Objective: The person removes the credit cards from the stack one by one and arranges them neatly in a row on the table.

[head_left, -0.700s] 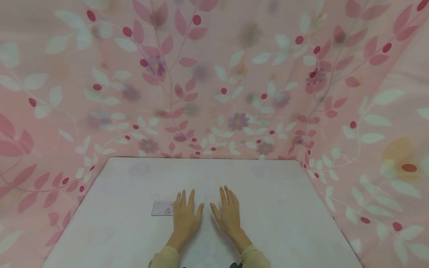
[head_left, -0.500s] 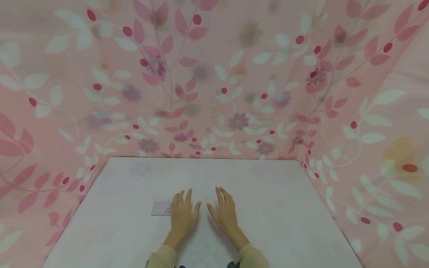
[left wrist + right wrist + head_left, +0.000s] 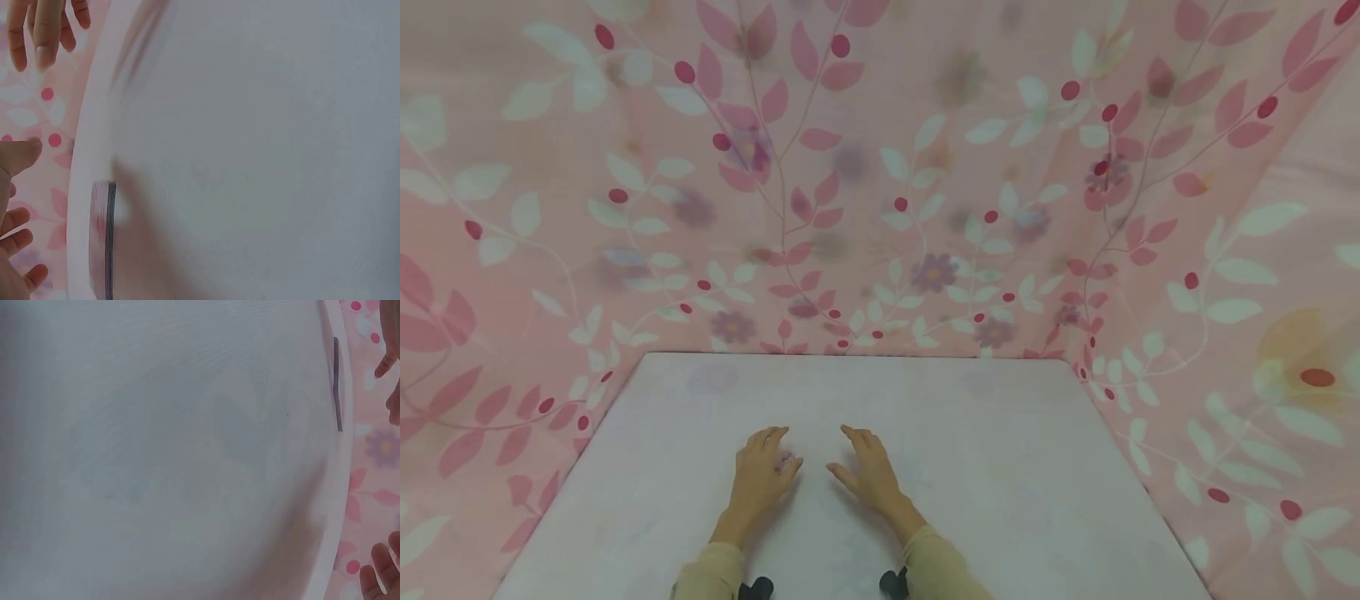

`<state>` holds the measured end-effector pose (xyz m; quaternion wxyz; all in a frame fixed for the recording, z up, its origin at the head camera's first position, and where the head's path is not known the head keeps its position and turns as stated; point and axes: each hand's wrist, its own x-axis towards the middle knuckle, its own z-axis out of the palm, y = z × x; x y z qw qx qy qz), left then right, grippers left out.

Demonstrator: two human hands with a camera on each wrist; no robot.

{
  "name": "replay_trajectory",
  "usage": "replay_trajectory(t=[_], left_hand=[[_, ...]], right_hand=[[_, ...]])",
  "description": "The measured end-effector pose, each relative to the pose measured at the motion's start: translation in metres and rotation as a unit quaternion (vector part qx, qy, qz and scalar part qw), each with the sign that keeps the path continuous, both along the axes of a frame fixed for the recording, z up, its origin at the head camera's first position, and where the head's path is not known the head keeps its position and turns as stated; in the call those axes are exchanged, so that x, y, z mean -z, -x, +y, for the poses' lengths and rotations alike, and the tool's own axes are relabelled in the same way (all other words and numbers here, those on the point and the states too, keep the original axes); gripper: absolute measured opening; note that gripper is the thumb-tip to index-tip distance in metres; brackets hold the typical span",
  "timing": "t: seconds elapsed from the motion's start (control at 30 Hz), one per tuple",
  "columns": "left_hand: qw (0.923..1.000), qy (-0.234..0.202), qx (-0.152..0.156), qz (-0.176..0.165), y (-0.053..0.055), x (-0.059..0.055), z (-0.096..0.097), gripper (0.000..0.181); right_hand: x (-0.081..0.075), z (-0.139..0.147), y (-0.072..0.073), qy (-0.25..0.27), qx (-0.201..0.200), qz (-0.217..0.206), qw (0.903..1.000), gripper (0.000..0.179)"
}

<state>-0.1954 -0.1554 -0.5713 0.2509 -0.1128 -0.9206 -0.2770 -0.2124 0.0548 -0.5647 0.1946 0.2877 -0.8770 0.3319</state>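
Pink slab: flat pink piece (image 3: 99,247) lying on the table, below the left hand; head view shows only a small printed patch of it between thumb and fingers, rest hidden by the hand.
Slab edge: dark and light lines running lengthwise in the left wrist view; shows as a thin dark strip in the right wrist view.
Left hand: (image 3: 758,475) over the slab, palm turned inward, thumb apart from fingers. Fingers released, loosely bent; wrist view shows them clear of the slab.
Right hand: (image 3: 871,473) right of the slab, well apart from it, facing the left hand. Fingers released, loosely bent, thumb spread away.
Gap: bare tabletop between the two thumbs.
Sleeves: pale yellow, left sleeve (image 3: 707,573) and right sleeve (image 3: 943,565), both down to the wrists.
Dark parts: one rounded black piece (image 3: 757,587) beside the left sleeve, another (image 3: 892,582) beside the right.
Table: whitish top (image 3: 1000,467), faint mottled pattern; soft hand shadows on it.
Backdrop: pink cloth (image 3: 865,167) behind and both sides, printed leaves, berries, flowers.
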Motion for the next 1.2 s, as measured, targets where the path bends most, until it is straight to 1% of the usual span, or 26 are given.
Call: replay_trajectory(t=[0.07, 0.13, 0.2, 0.27, 0.3, 0.4, 0.47, 0.63, 0.7, 0.9, 1.07, 1.2], left_hand=[[0.9993, -0.006, 0.001, -0.037, 0.001, 0.0, -0.011, 0.061], [0.9972, -0.008, 0.0, -0.074, 0.003, 0.001, -0.021, 0.066], [0.995, -0.008, -0.001, -0.099, 0.005, 0.002, -0.03, 0.07], [0.9933, -0.01, 0.0, -0.115, 0.008, 0.003, -0.038, 0.074], [0.9928, -0.008, 0.0, -0.119, 0.009, 0.004, -0.042, 0.075], [0.9909, -0.004, -0.003, -0.134, 0.014, 0.006, -0.051, 0.08], [0.989, 0.002, -0.001, -0.148, 0.016, 0.008, -0.056, 0.083], [0.981, -0.007, 0.009, -0.194, 0.02, 0.011, -0.067, 0.087], [0.9784, -0.01, 0.015, -0.206, 0.021, 0.012, -0.071, 0.088], [0.9763, 0.0, 0.046, -0.212, 0.021, 0.013, -0.078, 0.085], [0.9723, -0.027, 0.07, -0.221, 0.019, 0.011, -0.083, 0.077], [0.9679, -0.052, 0.079, -0.233, 0.018, 0.009, -0.086, 0.071]], right_hand=[[0.002, -0.007, 0.004, -0.004, -0.014, -0.014, 0.9998, 0.06], [0.004, -0.015, 0.007, -0.018, -0.027, -0.026, 0.9991, 0.059], [0.005, -0.023, 0.01, -0.031, -0.042, -0.043, 0.9977, 0.059], [0.007, -0.031, 0.013, -0.053, -0.044, -0.067, 0.9954, 0.059], [0.008, -0.034, 0.014, -0.063, -0.044, -0.084, 0.9935, 0.059], [0.012, -0.043, 0.017, -0.084, -0.038, -0.117, 0.9888, 0.059], [0.015, -0.049, 0.019, -0.095, -0.036, -0.128, 0.9866, 0.058], [0.014, -0.062, 0.02, -0.11, -0.031, -0.136, 0.9842, 0.058], [0.013, -0.067, 0.021, -0.123, -0.029, -0.134, 0.9829, 0.059], [0.013, -0.081, 0.021, -0.179, -0.017, -0.143, 0.9734, 0.062], [0.01, -0.087, 0.02, -0.212, -0.01, -0.135, 0.968, 0.057], [0.009, -0.09, 0.022, -0.223, -0.004, -0.138, 0.965, 0.052]])
